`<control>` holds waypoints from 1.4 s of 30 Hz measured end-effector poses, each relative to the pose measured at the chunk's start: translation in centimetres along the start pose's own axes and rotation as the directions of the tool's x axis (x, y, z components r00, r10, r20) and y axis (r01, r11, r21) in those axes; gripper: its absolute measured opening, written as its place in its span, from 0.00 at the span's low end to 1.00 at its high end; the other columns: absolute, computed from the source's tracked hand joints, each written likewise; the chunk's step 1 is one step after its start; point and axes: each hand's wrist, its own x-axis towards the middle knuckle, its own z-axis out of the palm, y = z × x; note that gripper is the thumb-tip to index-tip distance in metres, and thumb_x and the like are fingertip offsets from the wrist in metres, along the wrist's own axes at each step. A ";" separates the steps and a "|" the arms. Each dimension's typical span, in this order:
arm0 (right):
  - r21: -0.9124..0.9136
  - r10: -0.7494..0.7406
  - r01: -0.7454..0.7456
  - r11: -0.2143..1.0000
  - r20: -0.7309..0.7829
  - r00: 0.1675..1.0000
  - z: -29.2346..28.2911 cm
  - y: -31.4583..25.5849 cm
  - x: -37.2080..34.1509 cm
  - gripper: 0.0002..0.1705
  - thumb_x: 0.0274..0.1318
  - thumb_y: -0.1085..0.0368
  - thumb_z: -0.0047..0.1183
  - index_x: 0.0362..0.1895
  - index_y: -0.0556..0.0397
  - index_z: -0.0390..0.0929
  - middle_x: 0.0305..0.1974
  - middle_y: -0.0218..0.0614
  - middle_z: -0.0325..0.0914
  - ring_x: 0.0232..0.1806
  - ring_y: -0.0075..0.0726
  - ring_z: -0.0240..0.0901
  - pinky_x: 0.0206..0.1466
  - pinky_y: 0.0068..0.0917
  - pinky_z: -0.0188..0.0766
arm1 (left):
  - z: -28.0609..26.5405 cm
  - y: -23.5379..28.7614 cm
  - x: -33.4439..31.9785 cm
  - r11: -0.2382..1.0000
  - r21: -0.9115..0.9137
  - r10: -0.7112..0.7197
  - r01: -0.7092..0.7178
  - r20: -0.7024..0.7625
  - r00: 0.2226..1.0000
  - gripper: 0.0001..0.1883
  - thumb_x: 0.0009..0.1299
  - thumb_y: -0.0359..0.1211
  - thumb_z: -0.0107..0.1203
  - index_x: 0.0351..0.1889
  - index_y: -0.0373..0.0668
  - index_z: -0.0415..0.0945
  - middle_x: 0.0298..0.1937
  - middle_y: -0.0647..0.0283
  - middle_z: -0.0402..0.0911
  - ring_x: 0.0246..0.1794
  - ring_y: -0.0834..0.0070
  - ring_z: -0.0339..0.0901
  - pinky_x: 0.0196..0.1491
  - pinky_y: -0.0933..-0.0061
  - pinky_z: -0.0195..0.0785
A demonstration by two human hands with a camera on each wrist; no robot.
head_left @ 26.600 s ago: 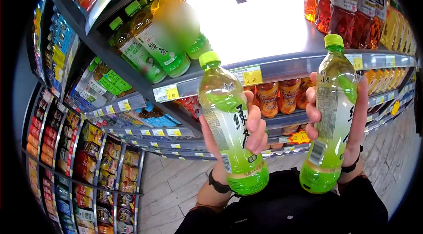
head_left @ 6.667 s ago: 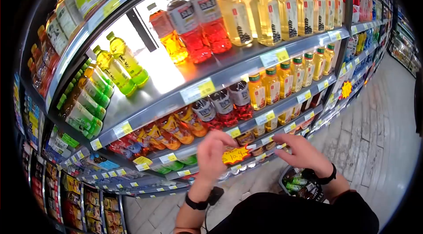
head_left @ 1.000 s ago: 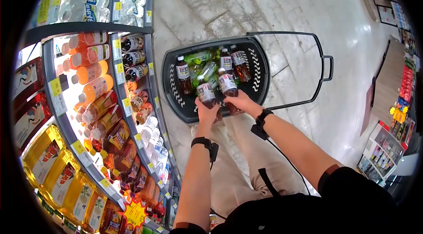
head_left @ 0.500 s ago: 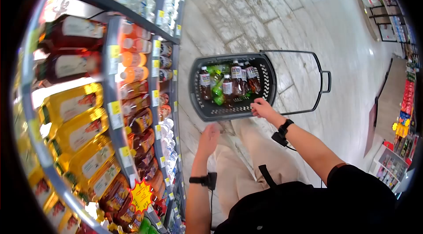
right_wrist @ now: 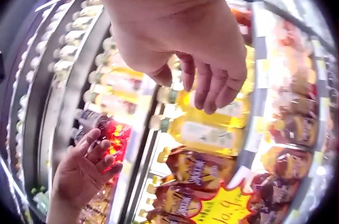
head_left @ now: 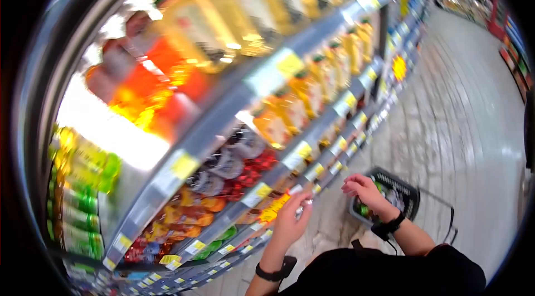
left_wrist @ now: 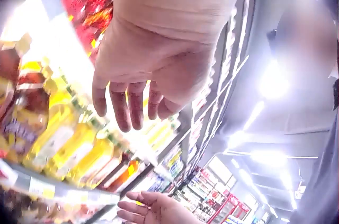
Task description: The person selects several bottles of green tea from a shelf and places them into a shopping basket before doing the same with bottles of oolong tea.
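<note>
In the head view my left hand (head_left: 290,223) hangs in front of the lower shelves with its fingers loosely bent and nothing held. My right hand (head_left: 368,194) is held over the dark shopping basket (head_left: 411,198), also holding nothing. The left wrist view has my left hand (left_wrist: 153,65) with relaxed, slightly spread fingers, and my right hand (left_wrist: 156,209) below it. In the right wrist view my right hand (right_wrist: 183,44) has loosely bent fingers, and my left hand (right_wrist: 79,176) is lower left. Bottles in the basket are partly hidden by my right hand.
Shelves slant across the head view, with blurred red-orange bottles (head_left: 150,78), large pale yellow bottles (head_left: 234,11) and green bottles (head_left: 78,223) at the left. Smaller yellow bottles (head_left: 290,106) line a lower shelf. The basket's handle (head_left: 446,212) extends right over the tiled floor (head_left: 446,106).
The head view has swung from the basket to the tea shelves. The two dark bottles held a second ago are out of my hands, and both hands have risen from beside the basket.
</note>
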 end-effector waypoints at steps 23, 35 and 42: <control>0.329 -0.510 0.486 0.810 0.803 0.307 21.6 -32.7 -5.3 0.25 0.67 0.66 0.45 0.65 0.57 0.59 0.54 0.46 0.74 0.51 0.30 0.73 0.55 0.27 0.69 | -32.2 23.3 8.8 0.893 0.377 0.114 0.246 -0.718 0.687 0.43 0.53 0.46 0.72 0.63 0.34 0.64 0.46 0.53 0.79 0.51 0.67 0.76 0.44 0.66 0.71; 0.287 -0.387 0.444 0.849 0.909 0.153 20.3 -31.2 -4.6 0.32 0.64 0.66 0.52 0.69 0.53 0.56 0.57 0.44 0.73 0.55 0.32 0.72 0.58 0.30 0.67 | -32.7 22.5 11.0 0.903 0.415 0.234 0.106 -0.684 0.691 0.35 0.48 0.40 0.74 0.54 0.41 0.74 0.46 0.62 0.81 0.41 0.71 0.80 0.40 0.70 0.74; 0.304 -0.547 0.655 0.691 0.813 0.200 20.1 -31.7 -4.5 0.30 0.60 0.67 0.56 0.65 0.55 0.61 0.54 0.39 0.74 0.55 0.30 0.71 0.56 0.29 0.67 | -21.4 25.5 0.2 0.833 0.454 0.549 -0.317 -0.601 0.581 0.36 0.52 0.26 0.73 0.59 0.33 0.67 0.53 0.51 0.78 0.51 0.65 0.79 0.56 0.61 0.74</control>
